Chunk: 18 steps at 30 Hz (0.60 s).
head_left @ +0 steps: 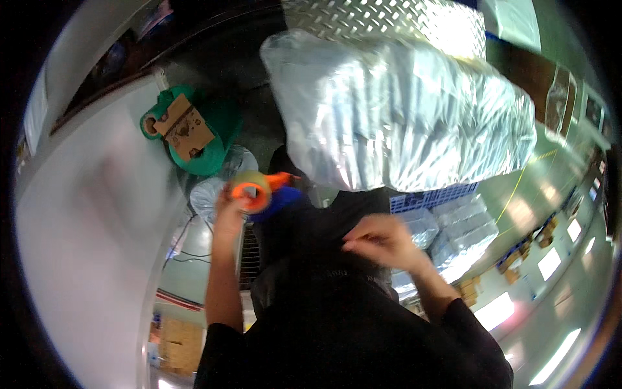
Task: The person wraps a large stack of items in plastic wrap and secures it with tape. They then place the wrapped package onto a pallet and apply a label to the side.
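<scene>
My left hand (228,216) grips an orange tape dispenser (251,193) with a roll of tape on it. The dispenser is held in front of my body, just left of a large bundle wrapped in shiny clear plastic (402,117). My right hand (382,240) is below the bundle's near edge, apart from it. Its fingers are curled together, somewhat smeared by motion, and nothing shows in them. The bundle lies across a metal surface with a raised tread pattern (389,18).
Green rolled material (204,159) with a torn piece of cardboard (186,129) on it stands at the left. A white panel (91,214) fills the far left. Several plastic-wrapped packs (457,223) are at the right beside a blue crate (431,198). Dark cables (188,253) hang at lower left.
</scene>
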Available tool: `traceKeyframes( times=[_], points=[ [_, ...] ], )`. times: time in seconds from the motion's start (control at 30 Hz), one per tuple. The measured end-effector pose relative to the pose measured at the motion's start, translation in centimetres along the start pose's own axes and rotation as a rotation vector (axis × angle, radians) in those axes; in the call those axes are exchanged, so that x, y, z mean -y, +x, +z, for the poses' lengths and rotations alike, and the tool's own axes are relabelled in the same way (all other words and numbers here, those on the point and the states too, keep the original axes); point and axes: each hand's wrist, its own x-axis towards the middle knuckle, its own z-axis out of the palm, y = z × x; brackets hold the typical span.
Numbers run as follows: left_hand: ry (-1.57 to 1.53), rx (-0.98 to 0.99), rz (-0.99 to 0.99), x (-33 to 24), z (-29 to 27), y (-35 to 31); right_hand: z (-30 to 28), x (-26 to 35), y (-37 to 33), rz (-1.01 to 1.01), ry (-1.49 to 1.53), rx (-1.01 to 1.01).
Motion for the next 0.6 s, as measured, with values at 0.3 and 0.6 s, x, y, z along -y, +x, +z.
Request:
traceKeyframes(
  times=[0.3,0.6],
  points=[
    [-0.046,-0.113,0.291,-18.0,-1.8,8.9,-9.0,9.2,20.0,-0.004,-0.982,-0.171],
    [0.571,0.291,0.557,-31.1,2.9,12.5,-4.8,9.0,20.3,-0.139,-1.173,0.178]
  ],
)
